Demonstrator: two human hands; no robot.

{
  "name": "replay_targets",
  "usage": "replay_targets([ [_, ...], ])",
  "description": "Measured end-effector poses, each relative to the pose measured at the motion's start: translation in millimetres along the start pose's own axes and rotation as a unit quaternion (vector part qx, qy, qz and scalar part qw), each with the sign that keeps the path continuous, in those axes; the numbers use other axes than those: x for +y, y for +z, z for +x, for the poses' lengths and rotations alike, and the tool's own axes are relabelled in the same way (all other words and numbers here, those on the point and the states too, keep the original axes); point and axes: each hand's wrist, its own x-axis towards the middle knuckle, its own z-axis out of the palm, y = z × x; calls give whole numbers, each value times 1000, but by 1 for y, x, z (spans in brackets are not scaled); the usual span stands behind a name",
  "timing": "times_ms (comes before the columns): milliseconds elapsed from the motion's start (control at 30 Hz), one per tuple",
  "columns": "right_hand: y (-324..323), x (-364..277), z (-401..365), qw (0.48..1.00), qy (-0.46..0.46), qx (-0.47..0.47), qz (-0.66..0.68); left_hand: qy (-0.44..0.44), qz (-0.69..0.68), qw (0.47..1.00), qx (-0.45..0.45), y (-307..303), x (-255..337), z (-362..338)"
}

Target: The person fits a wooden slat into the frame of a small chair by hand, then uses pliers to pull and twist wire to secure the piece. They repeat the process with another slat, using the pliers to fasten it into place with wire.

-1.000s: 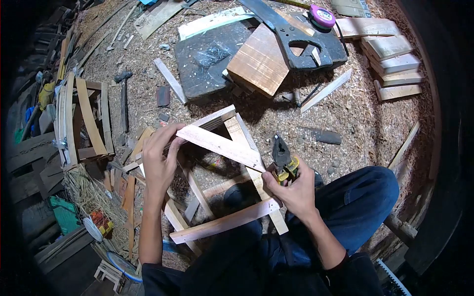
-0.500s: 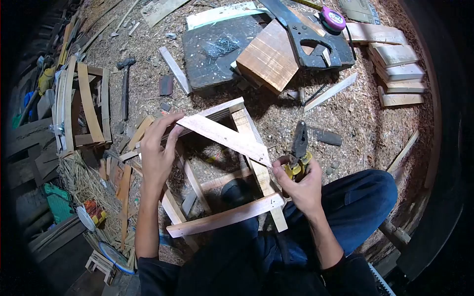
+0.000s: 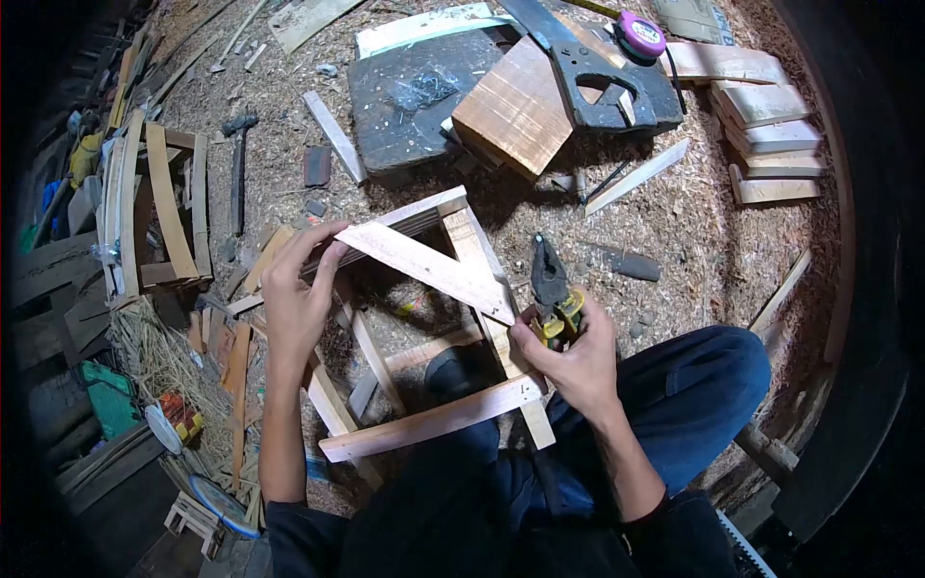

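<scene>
A pale wooden slat [image 3: 424, 270] with slanted ends lies diagonally across the top of a small wooden frame [image 3: 434, 419]. My left hand [image 3: 297, 294] pinches the slat's upper left end between thumb and fingers. In my right hand [image 3: 578, 361] are pliers [image 3: 549, 279] with yellow handles, their dark jaws pointing up and slightly apart. My right thumb and fingertip are at the slat's lower right end, by the frame's side rail. The frame stands in front of my knees, tilted toward me.
Beyond the frame, a dark board [image 3: 400, 96] carries a wood block [image 3: 515, 104], a handsaw [image 3: 617, 96] and a pink tape measure [image 3: 640, 37]. Cut boards [image 3: 771, 135] are stacked at right. A hammer [image 3: 239, 178] and another slatted frame [image 3: 169, 207] lie left, amid wood shavings.
The pliers have tilted left in my right hand, their jaws spreading a little. The view has shifted slightly; both hands keep their places on the slat.
</scene>
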Motion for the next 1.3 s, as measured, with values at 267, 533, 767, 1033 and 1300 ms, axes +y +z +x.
replay_targets([
  [267,0,-6,1,999,10,-8,30,-4,5,1000,-7,-2,3,0],
  [533,3,-3,1,1000,-22,8,-20,1,22,1000,-17,-5,-4,-4],
  [767,3,-4,1,1000,-20,13,-18,-4,8,1000,-4,-2,-5,-4],
  [1033,1,1,-2,994,36,13,102,-12,-10,1000,-18,-2,-1,-7],
  [1300,-3,4,-2,998,61,-21,28,25,23,999,-22,-3,4,-5],
])
